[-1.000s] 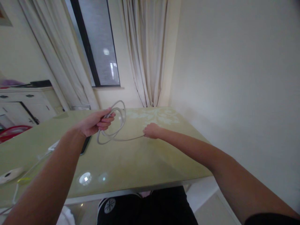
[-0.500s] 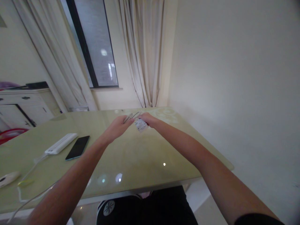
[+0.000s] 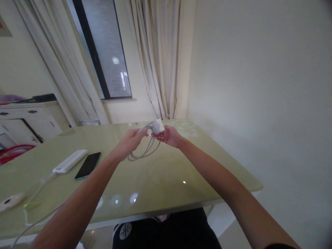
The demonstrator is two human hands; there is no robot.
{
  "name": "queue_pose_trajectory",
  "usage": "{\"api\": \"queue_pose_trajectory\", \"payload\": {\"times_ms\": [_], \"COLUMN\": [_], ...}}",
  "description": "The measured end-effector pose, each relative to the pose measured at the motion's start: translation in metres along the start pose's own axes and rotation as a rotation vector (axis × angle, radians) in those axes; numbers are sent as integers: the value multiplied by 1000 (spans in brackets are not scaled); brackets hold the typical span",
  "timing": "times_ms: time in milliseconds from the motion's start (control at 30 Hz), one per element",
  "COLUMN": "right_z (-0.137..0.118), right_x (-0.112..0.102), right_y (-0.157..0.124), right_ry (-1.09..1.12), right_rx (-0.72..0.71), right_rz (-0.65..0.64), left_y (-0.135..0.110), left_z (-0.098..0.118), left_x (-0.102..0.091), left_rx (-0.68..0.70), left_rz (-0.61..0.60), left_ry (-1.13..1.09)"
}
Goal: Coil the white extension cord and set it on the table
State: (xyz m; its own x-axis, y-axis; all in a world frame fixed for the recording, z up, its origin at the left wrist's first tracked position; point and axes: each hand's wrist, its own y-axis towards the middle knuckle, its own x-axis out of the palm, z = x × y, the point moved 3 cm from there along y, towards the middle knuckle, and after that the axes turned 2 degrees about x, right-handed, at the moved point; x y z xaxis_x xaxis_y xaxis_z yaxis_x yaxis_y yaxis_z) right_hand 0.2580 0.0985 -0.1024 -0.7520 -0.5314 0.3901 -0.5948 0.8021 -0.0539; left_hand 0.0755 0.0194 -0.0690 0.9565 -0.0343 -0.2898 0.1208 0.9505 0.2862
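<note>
Over the far part of the table (image 3: 166, 173), both my hands are close together. My left hand (image 3: 132, 141) is closed on a looped pale grey cable (image 3: 144, 155), whose coils hang below the fingers. In my right hand (image 3: 171, 136) is a white charger block (image 3: 158, 126), held by the fingers from beneath and beside it. The cable runs up to the block, though where it joins is too small to make out.
On the left of the table lie a white power strip (image 3: 70, 161) with its cord and a dark phone (image 3: 88, 165). A white rounded device (image 3: 11, 202) sits nearer the left edge. A red chair back (image 3: 18, 152) stands beyond the table; a wall is on the right.
The white block has turned upward and now shows above my right hand, which has rolled over. The cable's loops now hang down below my left hand.
</note>
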Motion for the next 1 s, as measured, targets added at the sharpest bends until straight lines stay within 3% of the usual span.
{"api": "queue_pose_trajectory", "payload": {"times_ms": [100, 200, 367, 567, 700, 767, 833, 1000], "right_z": [-6, -11, -24, -49, -56, -55, -47, -10], "right_x": [-3, -9, -32, -62, -82, -97, -115, -157], "right_y": [-6, -6, 5, 7, 10, 15, 23, 49], "right_ry": [-17, -155, -753, -1697, -2000, -2053, -2011, -1788], "right_rx": [-148, -244, -212, -120, -77, -111, -148, -109], "right_rz": [-136, -100, 212, 644, 690, 644, 579, 513], "left_y": [7, 18, 40, 71, 94, 104, 113, 126], "left_z": [-10, -21, -46, -77, -101, -115, -133, -172], "left_x": [4, 9, 28, 66, 93, 105, 116, 124], "left_rx": [-106, -202, -366, -386, -372, -387, -411, -292], "left_rz": [-23, -59, -151, -197, -120, -86, -52, 79], "left_ry": [-262, -482, -790, -1170, -1354, -1297, -1079, 36]}}
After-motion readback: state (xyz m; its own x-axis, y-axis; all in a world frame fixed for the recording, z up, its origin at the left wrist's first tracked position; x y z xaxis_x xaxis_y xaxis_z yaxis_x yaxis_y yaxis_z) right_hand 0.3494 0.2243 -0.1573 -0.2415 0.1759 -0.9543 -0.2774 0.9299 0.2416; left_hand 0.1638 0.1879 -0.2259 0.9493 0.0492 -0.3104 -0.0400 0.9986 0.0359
